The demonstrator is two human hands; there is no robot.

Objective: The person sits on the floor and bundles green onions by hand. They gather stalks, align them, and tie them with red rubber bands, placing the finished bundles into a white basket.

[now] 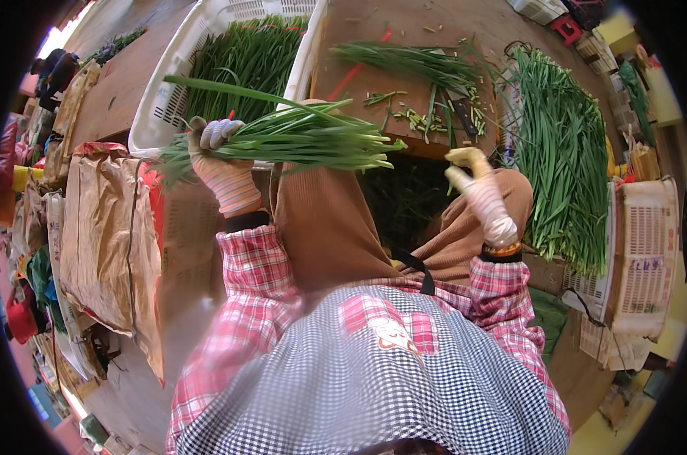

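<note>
My left hand (pixel 221 162), in a striped knit glove, is closed around a bunch of long green leafy stalks (pixel 315 139), which look like garlic chives. The pale cut ends point right, towards my right hand. My right hand (pixel 474 176), gloved too, is raised over my right knee with thumb and fingers apart; a small green piece hangs by the thumb. Another bunch of stalks (pixel 411 60) lies on the wooden board (pixel 349 85) ahead, near scattered short cut ends (pixel 417 120) and a dark flat tool (pixel 464 116), partly covered, whose kind I cannot tell.
A white plastic crate (pixel 167 108) with bundled greens stands ahead on the left. At the right, a large heap of green stalks (pixel 559 165) lies on a crate. Dark greens (pixel 403 193) are below the board between my knees. A brown paper-like sack (pixel 104 239) is at the left.
</note>
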